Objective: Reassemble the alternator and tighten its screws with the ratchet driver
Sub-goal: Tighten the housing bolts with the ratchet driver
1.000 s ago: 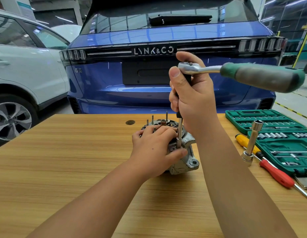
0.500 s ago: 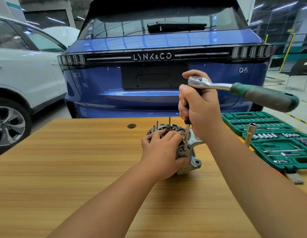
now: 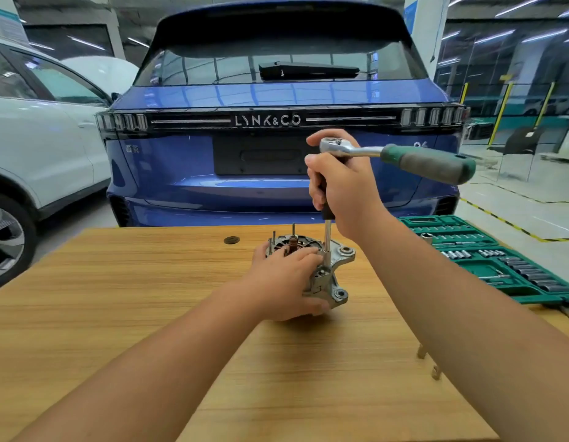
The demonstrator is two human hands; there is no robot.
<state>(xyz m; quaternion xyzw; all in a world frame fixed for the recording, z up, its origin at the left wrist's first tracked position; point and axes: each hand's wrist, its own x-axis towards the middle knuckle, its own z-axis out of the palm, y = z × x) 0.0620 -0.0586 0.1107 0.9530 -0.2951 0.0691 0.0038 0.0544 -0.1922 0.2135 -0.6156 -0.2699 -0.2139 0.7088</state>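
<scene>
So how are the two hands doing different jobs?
The right hand is raised above the table, gripping the upright black shaft under the ratchet; the left hand is low, wrapped around the alternator. The right hand works a tool, while the left hand steadies the part. Both are bare and have their fingers curled round something.

Green-handled ratchet driver (image 3: 401, 154), seemingly silver alternator (image 3: 327, 275)

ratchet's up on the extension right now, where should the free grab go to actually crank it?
Probably the green handle of the ratchet, wrapped from the right. It juts out sideways, bare along its length, and gives the most leverage. The right hand grips only the vertical extension under the head; the left hand holds the alternator on the table.
</scene>
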